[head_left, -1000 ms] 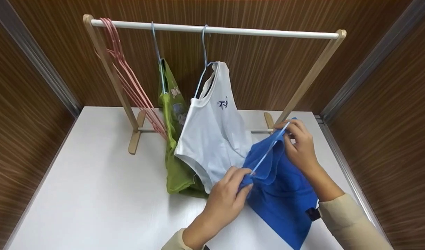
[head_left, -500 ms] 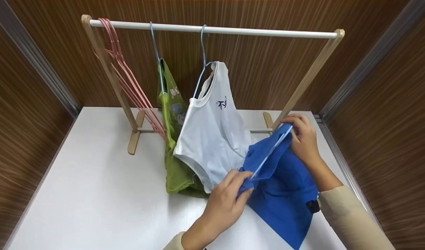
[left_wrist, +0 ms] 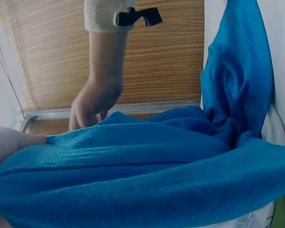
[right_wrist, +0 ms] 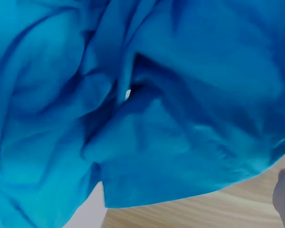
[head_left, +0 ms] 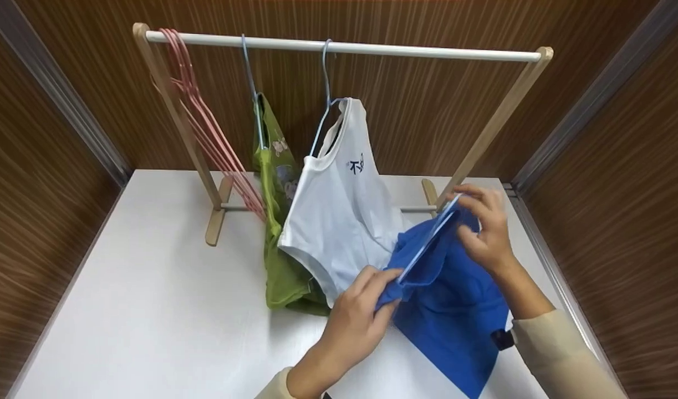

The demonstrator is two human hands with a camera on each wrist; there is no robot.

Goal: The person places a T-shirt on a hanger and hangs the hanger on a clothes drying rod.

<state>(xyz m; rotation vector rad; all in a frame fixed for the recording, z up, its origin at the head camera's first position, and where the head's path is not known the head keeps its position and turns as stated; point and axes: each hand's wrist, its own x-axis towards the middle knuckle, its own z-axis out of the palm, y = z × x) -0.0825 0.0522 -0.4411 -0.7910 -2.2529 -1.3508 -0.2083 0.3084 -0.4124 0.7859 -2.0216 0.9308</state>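
A blue shirt (head_left: 455, 332) droops over the white tabletop, with a pale blue clothes hanger (head_left: 426, 244) lying along its gathered upper edge. My left hand (head_left: 352, 318) pinches the shirt around the hanger's near end. At the far end, my right hand (head_left: 487, 230) has its fingers hooked over the hanger, the thumb standing apart. In the left wrist view, blue cloth (left_wrist: 133, 164) stretches from my left fingers (left_wrist: 19, 142) toward the right hand (left_wrist: 95, 99), whose fingertips are partly hidden behind it. Folds of the shirt (right_wrist: 180, 118) fill most of the right wrist view.
A rack with a white rail (head_left: 427, 52) stands at the back. From it hang several pink hangers (head_left: 205, 122), a green top (head_left: 286, 266) and a white sleeveless top (head_left: 344, 210). The white top reaches close beside the blue shirt. Wood-grain walls (head_left: 621, 183) enclose the table.
My right hand has shifted slightly at the hanger's far end, and its thumb has come away from the cloth. The blue fabric there sits lower on the hanger. My left hand stays nearly still.
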